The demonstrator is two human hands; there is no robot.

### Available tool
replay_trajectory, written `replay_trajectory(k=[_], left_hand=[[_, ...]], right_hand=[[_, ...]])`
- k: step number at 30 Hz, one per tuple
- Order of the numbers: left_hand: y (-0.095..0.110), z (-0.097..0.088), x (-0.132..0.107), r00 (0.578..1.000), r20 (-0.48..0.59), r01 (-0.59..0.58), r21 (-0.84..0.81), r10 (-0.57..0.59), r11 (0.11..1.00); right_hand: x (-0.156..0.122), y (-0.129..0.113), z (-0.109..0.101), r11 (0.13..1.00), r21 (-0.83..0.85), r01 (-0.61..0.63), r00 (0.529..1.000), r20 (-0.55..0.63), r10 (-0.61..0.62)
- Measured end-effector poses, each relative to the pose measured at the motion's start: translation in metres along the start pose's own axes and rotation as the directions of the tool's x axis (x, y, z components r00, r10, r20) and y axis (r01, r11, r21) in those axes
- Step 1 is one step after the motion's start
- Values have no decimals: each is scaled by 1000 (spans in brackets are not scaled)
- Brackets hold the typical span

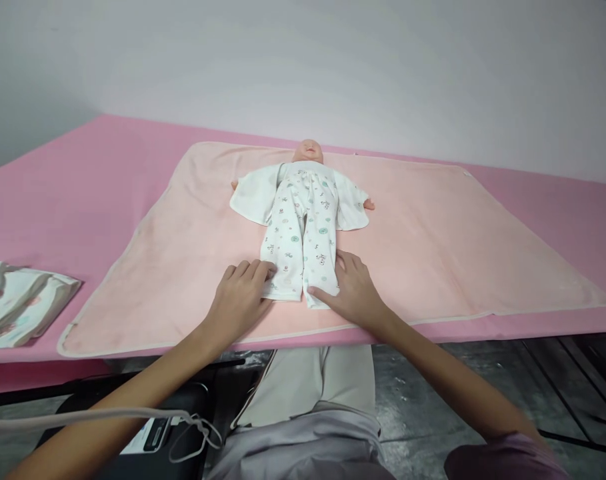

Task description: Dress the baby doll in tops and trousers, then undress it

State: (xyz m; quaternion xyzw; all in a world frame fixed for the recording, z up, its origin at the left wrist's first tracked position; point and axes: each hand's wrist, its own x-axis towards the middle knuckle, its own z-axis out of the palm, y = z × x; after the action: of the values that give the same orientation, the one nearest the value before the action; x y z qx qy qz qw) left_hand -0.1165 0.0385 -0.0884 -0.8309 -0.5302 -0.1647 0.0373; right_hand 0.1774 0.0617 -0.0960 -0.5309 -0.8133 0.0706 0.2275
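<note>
A baby doll (pixel 307 151) lies on its back on a peach blanket (pixel 433 240), dressed in a white top and white patterned trousers (pixel 297 233). My left hand (pixel 240 293) rests at the hem of the left trouser leg, with its fingers curled onto the cuff. At the right leg's hem lies my right hand (pixel 350 287), fingers stretched flat, thumb on the cuff. Both hands touch the trousers near the blanket's front edge.
The blanket is spread on a pink table (pixel 83 180) against a pale wall. Folded patterned baby clothes (pixel 17 300) lie at the table's left front. A cable (pixel 133 417) crosses my left forearm. My lap and a dark floor show below the table edge.
</note>
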Motion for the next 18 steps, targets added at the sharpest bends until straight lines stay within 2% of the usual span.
replay_trajectory(k=[3, 7, 11, 15, 18], left_hand=[[-2, 1, -1, 1000, -15, -18, -33, 18, 999], [-4, -3, -7, 997, -76, -34, -63, 29, 997], [-2, -9, -17, 984, -159, -91, -37, 84, 995], [3, -24, -28, 993, -75, -99, -118, 91, 988], [-2, -41, -22, 997, 1, -75, -234, 78, 969]], right_hand=[[0, 1, -6, 999, 19, 31, 999, -19, -30], [-2, 10, -29, 998, 57, -34, 999, 6, 34], [-8, 23, -46, 993, 64, -97, 995, -28, 99], [-21, 27, -51, 982, 98, -163, 984, 92, 154], [-27, 26, -58, 971, 138, -193, 976, 127, 176]])
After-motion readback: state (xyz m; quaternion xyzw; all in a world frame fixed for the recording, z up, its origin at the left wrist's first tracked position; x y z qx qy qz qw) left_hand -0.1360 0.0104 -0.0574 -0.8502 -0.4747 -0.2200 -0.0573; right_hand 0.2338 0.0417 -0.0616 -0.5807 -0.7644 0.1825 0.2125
